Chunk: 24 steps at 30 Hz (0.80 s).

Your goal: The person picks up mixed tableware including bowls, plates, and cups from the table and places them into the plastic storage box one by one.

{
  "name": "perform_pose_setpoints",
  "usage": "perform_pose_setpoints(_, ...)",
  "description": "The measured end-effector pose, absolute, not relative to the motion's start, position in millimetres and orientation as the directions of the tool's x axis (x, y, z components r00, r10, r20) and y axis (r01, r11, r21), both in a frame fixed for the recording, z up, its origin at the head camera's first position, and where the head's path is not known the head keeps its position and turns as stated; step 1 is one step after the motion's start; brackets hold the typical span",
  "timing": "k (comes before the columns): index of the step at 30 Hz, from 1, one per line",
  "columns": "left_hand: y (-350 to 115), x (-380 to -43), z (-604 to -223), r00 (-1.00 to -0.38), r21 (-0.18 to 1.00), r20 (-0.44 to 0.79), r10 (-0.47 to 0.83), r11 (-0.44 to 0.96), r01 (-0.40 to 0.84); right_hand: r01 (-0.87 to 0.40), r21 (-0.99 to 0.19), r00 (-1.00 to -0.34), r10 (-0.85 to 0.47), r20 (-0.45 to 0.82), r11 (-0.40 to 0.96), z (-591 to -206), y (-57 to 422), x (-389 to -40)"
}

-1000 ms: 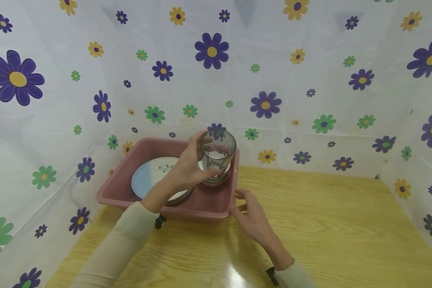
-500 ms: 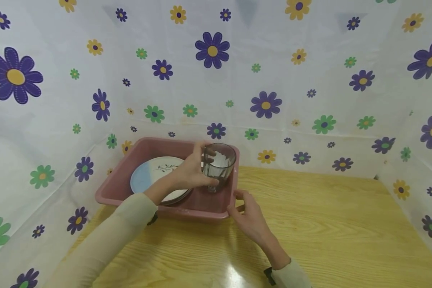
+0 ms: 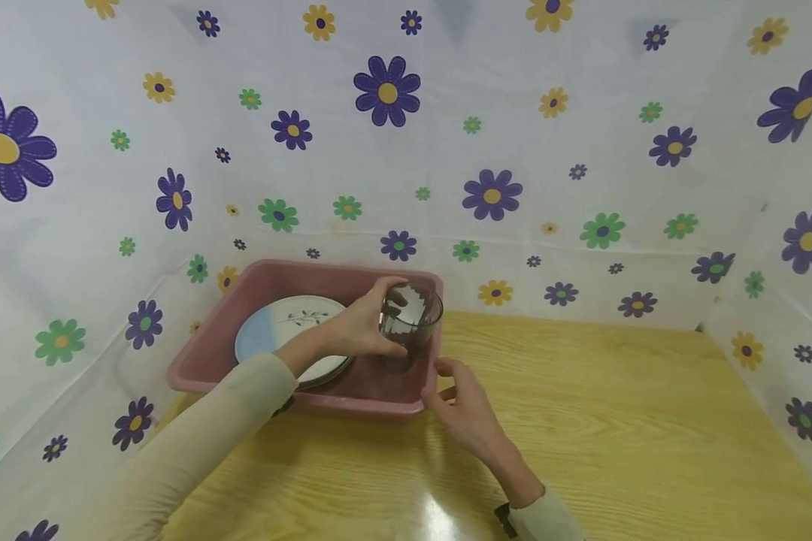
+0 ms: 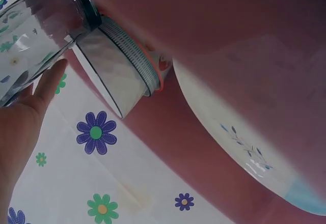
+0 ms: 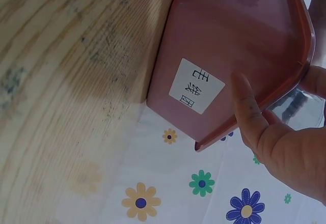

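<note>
In the head view my left hand point(image 3: 362, 324) grips a clear glass point(image 3: 416, 319) with thumb and fingers spread around its side. The glass is tilted, over the right end of a pink plastic basin point(image 3: 372, 407). The left wrist view shows stacked bowls point(image 4: 114, 63) beside the base of the glass, white with dark and orange rims. My right hand point(image 3: 467, 413) is at the basin's right front edge, its fingertips touching the rim. In the right wrist view one finger point(image 5: 247, 104) lies along the labelled outer wall.
A plate point(image 3: 260, 338), white and light blue with a leaf sprig, lies on another in the basin's left part. The basin stands on a wood-grain table point(image 3: 582, 428). A flower-printed white sheet point(image 3: 514, 143) hangs behind and at the sides. A white label point(image 5: 196, 86) marks the basin.
My left hand has lowered the glass from above the bowls' place into the basin's right end, and the glass tilts more. The right hand stays at the rim.
</note>
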<state>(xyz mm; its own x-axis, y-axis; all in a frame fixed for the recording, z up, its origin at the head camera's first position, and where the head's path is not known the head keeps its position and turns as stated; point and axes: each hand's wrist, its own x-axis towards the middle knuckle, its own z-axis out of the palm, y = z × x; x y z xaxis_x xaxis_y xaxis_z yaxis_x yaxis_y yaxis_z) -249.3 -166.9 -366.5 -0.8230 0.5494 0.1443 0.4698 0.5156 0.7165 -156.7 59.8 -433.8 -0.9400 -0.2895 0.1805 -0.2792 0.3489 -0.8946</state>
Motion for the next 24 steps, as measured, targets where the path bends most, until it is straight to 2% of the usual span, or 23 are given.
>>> perform_pose_setpoints(11, -168, -254, -367, -0.774, 0.632, 0.052, 0.631, 0.579, 0.515, -0.283, -0.896, -0.94, -0.285, 0.188, 0.342, -434, 60, -157)
perform_pose_setpoints(24, -171, -262, -372, -0.748, 0.631, -0.032, 0.663, 0.594, 0.499, -0.281, -0.889, -0.94, -0.29, 0.179, 0.361, -436, 61, -159)
